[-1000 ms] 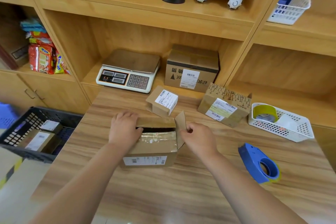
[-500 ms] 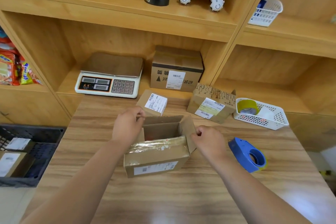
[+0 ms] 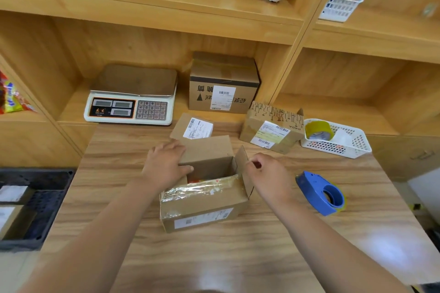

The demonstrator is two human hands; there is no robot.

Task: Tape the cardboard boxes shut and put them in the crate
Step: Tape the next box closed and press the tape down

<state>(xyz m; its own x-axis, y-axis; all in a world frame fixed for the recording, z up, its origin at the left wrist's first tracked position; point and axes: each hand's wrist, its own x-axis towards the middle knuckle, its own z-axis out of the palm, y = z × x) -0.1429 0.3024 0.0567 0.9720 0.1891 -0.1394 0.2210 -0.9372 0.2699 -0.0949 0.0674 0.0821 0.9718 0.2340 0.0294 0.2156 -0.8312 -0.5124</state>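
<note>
An open cardboard box [image 3: 204, 207] with old shiny tape on its front flap sits mid-table. My left hand [image 3: 164, 166] grips the box's left flap and far flap. My right hand [image 3: 269, 176] pinches the upright right flap. Something red and orange shows inside the box. A blue tape dispenser [image 3: 321, 194] lies on the table to the right of my right hand. The dark crate [image 3: 35, 202] stands at the lower left, off the table, with labelled boxes in it. Behind lie a small labelled box [image 3: 192, 127] and a patterned box [image 3: 273, 126].
A white basket [image 3: 352, 147] with a yellow tape roll sits at the table's back right. A weighing scale [image 3: 133, 100] and a larger cardboard box [image 3: 223, 83] stand in the shelf recess behind. Shelves rise above with models and another basket.
The box's flaps have opened up: the far flap now stands raised under my left hand and the right flap is held upright. The camera has shifted right, hiding more of the crate.
</note>
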